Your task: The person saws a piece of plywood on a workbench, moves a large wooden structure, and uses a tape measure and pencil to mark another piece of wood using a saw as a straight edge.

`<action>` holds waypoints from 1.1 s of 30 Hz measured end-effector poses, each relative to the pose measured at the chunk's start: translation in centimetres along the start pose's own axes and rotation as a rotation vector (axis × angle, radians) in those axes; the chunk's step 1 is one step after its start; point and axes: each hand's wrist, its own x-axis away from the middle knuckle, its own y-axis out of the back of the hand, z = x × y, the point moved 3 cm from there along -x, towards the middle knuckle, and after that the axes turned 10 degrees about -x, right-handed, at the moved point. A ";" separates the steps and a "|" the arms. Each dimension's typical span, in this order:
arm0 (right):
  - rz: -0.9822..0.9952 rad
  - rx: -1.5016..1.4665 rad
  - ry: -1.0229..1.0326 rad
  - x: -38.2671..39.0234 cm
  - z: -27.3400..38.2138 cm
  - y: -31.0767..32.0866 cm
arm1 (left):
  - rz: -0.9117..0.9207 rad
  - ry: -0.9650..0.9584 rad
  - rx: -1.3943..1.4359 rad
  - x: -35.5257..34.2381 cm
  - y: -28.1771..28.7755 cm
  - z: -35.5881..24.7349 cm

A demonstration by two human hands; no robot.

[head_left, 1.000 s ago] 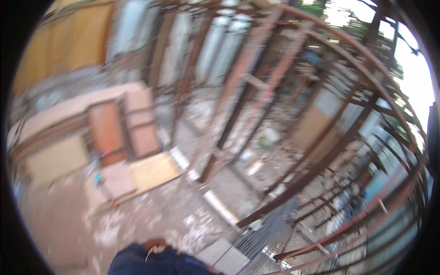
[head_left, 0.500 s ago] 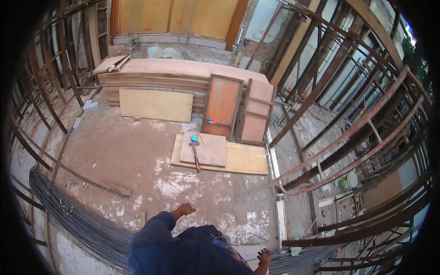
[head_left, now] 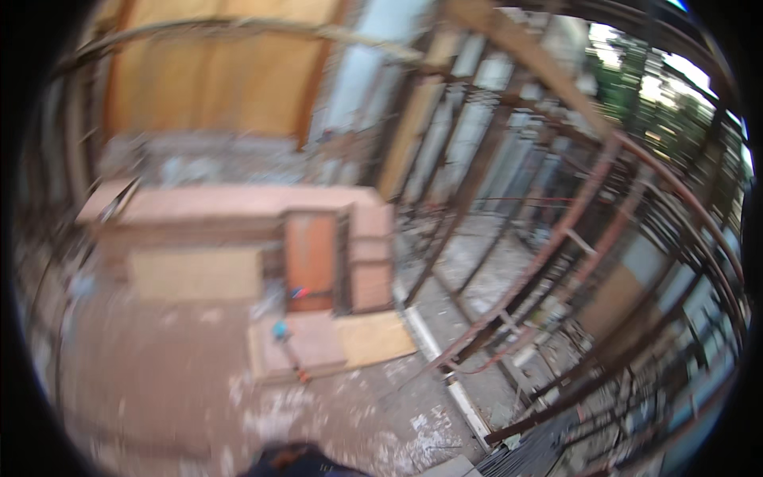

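Note:
The picture is smeared by motion. At the lower edge a bit of my dark clothing (head_left: 330,463) shows, with a blurred brown patch against it that may be my left hand (head_left: 286,456); its fingers cannot be made out. My right hand is out of the picture. Ahead on the floor, a pinkish board (head_left: 314,354) lies on a longer yellowish board (head_left: 377,337). On the pinkish one rest a hammer (head_left: 294,362) with a black and orange handle and, by its head, a small turquoise thing (head_left: 279,329), likely a tape measure.
Behind stands a long stack of plywood sheets (head_left: 238,199). An orange framed panel (head_left: 310,254) and a ribbed panel (head_left: 371,278) lean on it, as does a yellowish board (head_left: 195,274). To the right are a rusty ladder-like metal frame (head_left: 548,246) and several slanting poles.
My view has swung up and to the right, so the boards sit lower and further left. My arms and right hand have left the picture. The hammer still lies on the board.

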 end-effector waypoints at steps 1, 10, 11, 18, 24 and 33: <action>-0.004 0.036 0.016 -0.2 1.6 -1.4 | -0.017 -0.007 0.023 -0.7 2.7 -0.3; -0.251 -0.153 0.149 3.8 14.9 -12.1 | 0.089 -0.353 -0.212 -10.9 24.0 -12.3; -0.256 -0.175 0.164 3.9 16.5 -13.6 | 0.097 -0.385 -0.238 -11.8 25.9 -13.9; -0.288 -0.212 0.137 5.6 18.9 -20.4 | 0.135 -0.605 -0.260 -14.3 30.0 -22.3; -0.299 -0.200 0.063 7.5 13.8 -23.9 | 0.169 -0.640 -0.224 -11.7 27.5 -21.1; -0.240 0.362 0.425 4.3 16.7 -32.4 | -0.061 0.036 -0.276 -4.2 33.6 18.2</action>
